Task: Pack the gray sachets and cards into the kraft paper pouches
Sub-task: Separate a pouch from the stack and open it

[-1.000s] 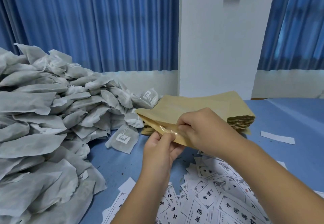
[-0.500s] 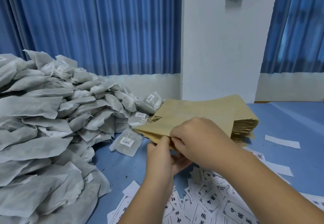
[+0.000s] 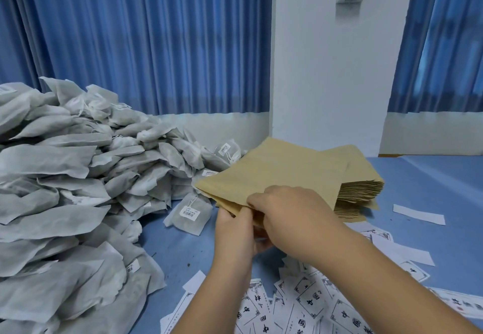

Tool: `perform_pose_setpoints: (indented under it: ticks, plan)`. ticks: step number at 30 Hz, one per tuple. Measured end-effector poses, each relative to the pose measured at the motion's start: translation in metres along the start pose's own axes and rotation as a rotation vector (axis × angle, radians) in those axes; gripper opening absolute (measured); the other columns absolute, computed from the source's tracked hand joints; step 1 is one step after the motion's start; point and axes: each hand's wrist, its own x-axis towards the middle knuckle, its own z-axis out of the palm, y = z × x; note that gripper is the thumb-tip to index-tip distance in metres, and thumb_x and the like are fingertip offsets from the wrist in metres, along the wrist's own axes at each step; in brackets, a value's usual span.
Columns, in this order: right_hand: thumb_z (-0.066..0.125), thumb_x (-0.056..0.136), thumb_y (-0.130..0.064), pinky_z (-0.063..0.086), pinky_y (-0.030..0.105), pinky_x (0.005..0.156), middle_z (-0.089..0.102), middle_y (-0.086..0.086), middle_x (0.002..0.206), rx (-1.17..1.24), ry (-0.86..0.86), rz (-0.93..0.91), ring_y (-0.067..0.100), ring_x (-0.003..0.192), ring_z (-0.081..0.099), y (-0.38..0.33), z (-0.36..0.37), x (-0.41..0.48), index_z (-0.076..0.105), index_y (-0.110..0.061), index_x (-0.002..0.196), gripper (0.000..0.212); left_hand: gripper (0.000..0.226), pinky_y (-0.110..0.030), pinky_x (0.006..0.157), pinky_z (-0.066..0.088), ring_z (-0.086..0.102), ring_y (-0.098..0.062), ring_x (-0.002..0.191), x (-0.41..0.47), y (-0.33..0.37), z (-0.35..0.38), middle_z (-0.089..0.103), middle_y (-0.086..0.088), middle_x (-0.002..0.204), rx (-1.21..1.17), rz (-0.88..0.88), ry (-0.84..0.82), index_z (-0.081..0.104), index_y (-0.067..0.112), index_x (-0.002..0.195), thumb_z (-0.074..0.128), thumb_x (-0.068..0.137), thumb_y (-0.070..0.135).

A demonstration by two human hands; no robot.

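Observation:
A flat kraft paper pouch (image 3: 271, 176) is lifted off the stack of kraft pouches (image 3: 360, 192) at the table's middle. My left hand (image 3: 235, 231) pinches its near edge from below, thumb on top. My right hand (image 3: 290, 216) grips the same edge from above, fingers curled over it. A big heap of gray sachets (image 3: 65, 190) fills the left side. One labelled sachet (image 3: 189, 212) lies alone just left of my hands. White printed cards (image 3: 300, 302) are scattered under my forearms.
The blue table (image 3: 431, 176) runs to the right, with loose white paper slips (image 3: 418, 213) on it. A white pillar (image 3: 326, 72) and blue curtains (image 3: 143, 38) stand behind the table.
Both hands have raised the pouch's near edge a little and kept their hold on it. The camera has tilted up slightly.

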Motion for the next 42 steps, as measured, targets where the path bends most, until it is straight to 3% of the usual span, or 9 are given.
perform_pose_setpoints:
  ticks: [4, 10, 13, 21, 28, 31, 37, 40, 42]
  plan:
    - [0.046, 0.082, -0.010, 0.015, 0.030, 0.045, 0.024, -0.005, 0.068, -0.012, 0.013, -0.023, 0.021, 0.055, 0.028, -0.005, 0.003, 0.001, 0.045, -0.021, 0.083, 0.011, 0.019, -0.019, 0.041, 0.042, 0.049, -0.011, 0.035, -0.004, 0.001, 0.003, 0.053, 0.001, 0.046, 0.106, -0.075, -0.007, 0.052, 0.013, 0.071, 0.044, 0.086, 0.004]
    - [0.043, 0.084, -0.013, 0.047, 0.034, 0.069, 0.055, 0.001, 0.094, 0.135, 0.241, 0.215, 0.031, 0.087, 0.057, 0.018, -0.016, -0.001, 0.064, -0.017, 0.105, 0.030, 0.011, -0.019, 0.037, 0.042, 0.046, -0.012, 0.033, 0.001, -0.003, -0.009, 0.051, -0.002, 0.044, 0.103, -0.296, -0.004, 0.053, 0.006, 0.083, 0.049, 0.092, 0.002]
    - [0.043, 0.086, -0.013, 0.051, 0.038, 0.076, 0.059, 0.002, 0.095, 0.208, 0.326, 0.284, 0.028, 0.083, 0.060, 0.024, -0.024, -0.005, 0.067, -0.015, 0.104, 0.030, 0.008, -0.020, 0.037, 0.044, 0.052, -0.013, 0.036, 0.000, -0.006, -0.008, 0.057, -0.006, 0.052, 0.092, -0.392, -0.059, 0.056, 0.001, 0.094, 0.052, 0.094, 0.009]
    - [0.042, 0.087, -0.014, 0.050, 0.035, 0.075, 0.056, 0.000, 0.095, 0.189, 0.197, 0.203, 0.025, 0.088, 0.057, 0.011, -0.018, -0.002, 0.068, -0.019, 0.104, 0.032, 0.022, -0.025, 0.042, 0.047, 0.059, -0.023, 0.044, 0.004, 0.006, -0.012, 0.062, -0.015, 0.066, 0.126, -0.119, 0.055, 0.059, 0.005, 0.099, 0.058, 0.081, -0.008]
    - [0.043, 0.084, -0.014, 0.029, 0.033, 0.052, 0.030, -0.004, 0.073, 0.096, 0.076, -0.008, 0.024, 0.063, 0.040, -0.016, -0.027, -0.005, 0.042, -0.021, 0.079, 0.009, 0.010, -0.029, 0.048, 0.052, 0.066, -0.018, 0.049, 0.005, 0.018, -0.018, 0.068, -0.006, 0.061, -0.119, -0.294, 0.084, 0.064, 0.011, 0.096, 0.062, 0.087, 0.013]
    - [0.045, 0.084, -0.011, 0.013, 0.029, 0.045, 0.025, -0.004, 0.070, 0.043, 0.067, -0.038, 0.016, 0.051, 0.024, -0.028, -0.026, -0.004, 0.037, -0.022, 0.077, 0.015, 0.008, -0.023, 0.043, 0.046, 0.058, -0.015, 0.043, 0.004, 0.019, -0.020, 0.060, -0.003, 0.050, 0.089, -0.157, 0.182, 0.060, 0.009, 0.085, 0.053, 0.084, 0.006]
    - [0.050, 0.082, -0.008, 0.010, 0.031, 0.045, 0.020, -0.005, 0.069, 0.038, 0.083, -0.073, 0.016, 0.049, 0.022, -0.040, -0.028, -0.003, 0.034, -0.021, 0.075, 0.022, 0.022, -0.017, 0.038, 0.026, 0.033, -0.007, 0.030, 0.006, 0.022, -0.024, 0.036, 0.009, 0.032, 0.425, -0.005, 0.209, 0.042, 0.014, 0.060, 0.047, 0.079, 0.005]
    - [0.043, 0.086, -0.014, 0.027, 0.034, 0.050, 0.026, -0.004, 0.072, 0.116, 0.144, 0.033, 0.024, 0.058, 0.037, -0.029, -0.035, -0.005, 0.048, -0.018, 0.083, 0.007, 0.004, -0.022, 0.044, 0.035, 0.044, -0.018, 0.050, 0.006, 0.018, -0.030, 0.050, -0.002, 0.055, 0.217, -0.115, 0.251, 0.053, 0.016, 0.074, 0.054, 0.074, 0.012]
    - [0.040, 0.089, -0.016, 0.043, 0.035, 0.063, 0.041, -0.004, 0.082, 0.177, 0.198, 0.104, 0.025, 0.073, 0.050, -0.020, -0.036, -0.007, 0.061, -0.017, 0.097, 0.023, 0.010, -0.020, 0.040, 0.038, 0.050, -0.018, 0.054, 0.008, 0.015, -0.034, 0.056, -0.005, 0.062, 0.119, -0.204, 0.255, 0.057, 0.016, 0.084, 0.057, 0.080, 0.006]
